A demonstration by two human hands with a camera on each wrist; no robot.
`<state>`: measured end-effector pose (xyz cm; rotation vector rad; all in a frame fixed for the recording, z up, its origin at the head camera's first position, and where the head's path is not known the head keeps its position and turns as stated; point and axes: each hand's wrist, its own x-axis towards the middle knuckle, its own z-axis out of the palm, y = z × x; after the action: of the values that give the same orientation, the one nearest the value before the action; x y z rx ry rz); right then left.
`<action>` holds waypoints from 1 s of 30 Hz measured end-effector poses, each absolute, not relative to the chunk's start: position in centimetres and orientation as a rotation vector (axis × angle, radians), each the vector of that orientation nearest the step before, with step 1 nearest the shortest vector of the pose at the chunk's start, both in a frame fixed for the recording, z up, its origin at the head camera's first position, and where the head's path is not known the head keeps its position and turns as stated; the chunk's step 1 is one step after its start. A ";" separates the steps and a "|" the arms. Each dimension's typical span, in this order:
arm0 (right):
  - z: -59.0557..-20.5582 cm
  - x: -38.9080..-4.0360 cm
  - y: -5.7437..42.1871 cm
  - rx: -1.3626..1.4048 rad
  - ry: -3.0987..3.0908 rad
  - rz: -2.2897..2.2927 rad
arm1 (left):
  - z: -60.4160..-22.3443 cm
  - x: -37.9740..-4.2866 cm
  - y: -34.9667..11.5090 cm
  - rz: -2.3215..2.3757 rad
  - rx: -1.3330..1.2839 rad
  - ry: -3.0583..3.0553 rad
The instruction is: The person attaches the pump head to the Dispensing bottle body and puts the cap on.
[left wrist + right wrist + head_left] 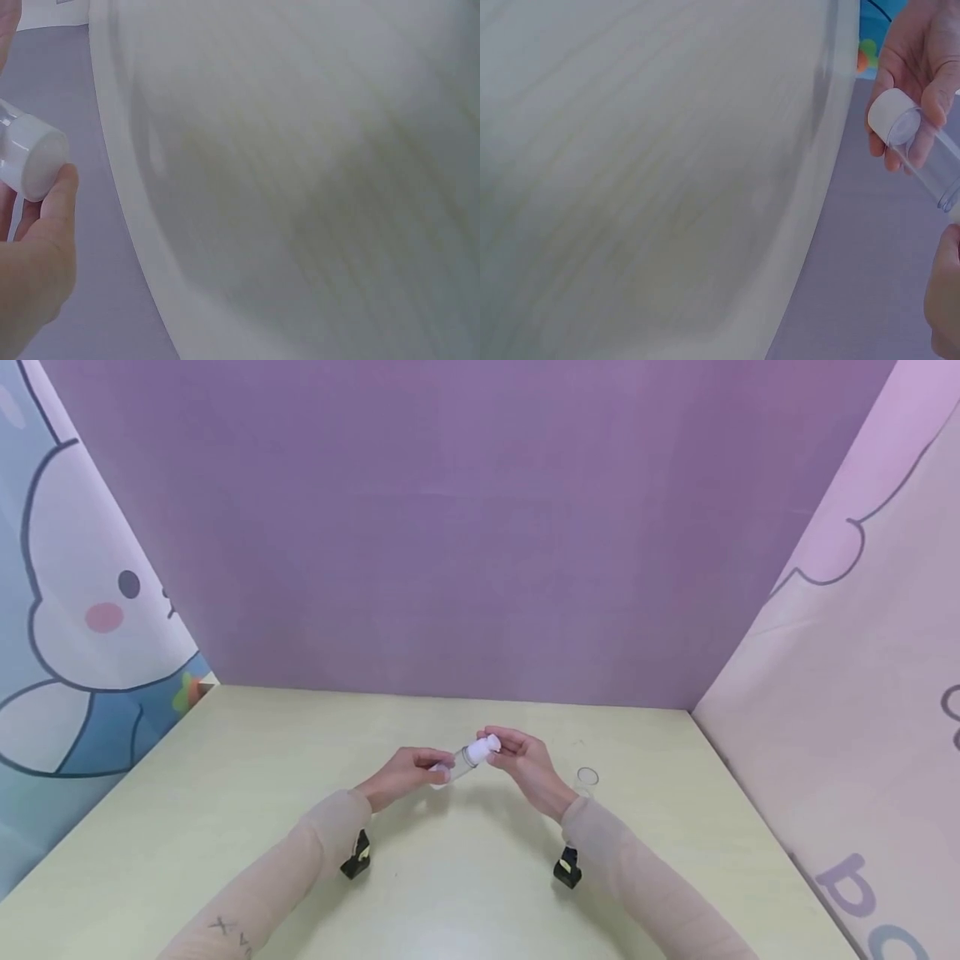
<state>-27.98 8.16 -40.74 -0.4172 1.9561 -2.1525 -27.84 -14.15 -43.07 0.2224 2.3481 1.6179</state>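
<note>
A small clear pump bottle [463, 763] with a white base and a white pump head [482, 747] is held tilted above the table, its head pointing up and right. My left hand [405, 776] grips it by the white base [43, 161], thumb on the near side. At the other end, the thumb and fingers of my right hand [527, 768] lie on either side of the pump head. In the right wrist view the bottle's clear body [930, 161] shows between both hands, while most of the pump head is out of frame.
A clear cap [587, 777] with a dark-looking round rim stands on the pale table [465, 893], just beyond my right wrist. A purple panel [450, 543] rises at the table's far edge. Printed walls [847, 718] flank both sides.
</note>
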 end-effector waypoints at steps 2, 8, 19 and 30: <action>-40.7 -28.0 8.1 -0.416 1.970 -2.152 | -43.0 -27.9 -14.2 1.616 0.223 2.352; -40.7 -28.1 8.1 -0.374 1.970 -2.167 | -42.9 -27.9 -14.2 1.616 0.194 2.358; -40.8 -27.9 7.8 -0.324 2.006 -2.165 | -42.9 -27.6 -14.3 1.605 0.200 2.363; -40.6 -27.6 7.6 -0.277 2.002 -2.209 | -42.9 -27.6 -14.3 1.615 0.243 2.331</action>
<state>-27.56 7.58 -40.63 -0.2766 2.0023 -2.2090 -27.64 -14.32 -42.87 0.2434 2.3306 1.6147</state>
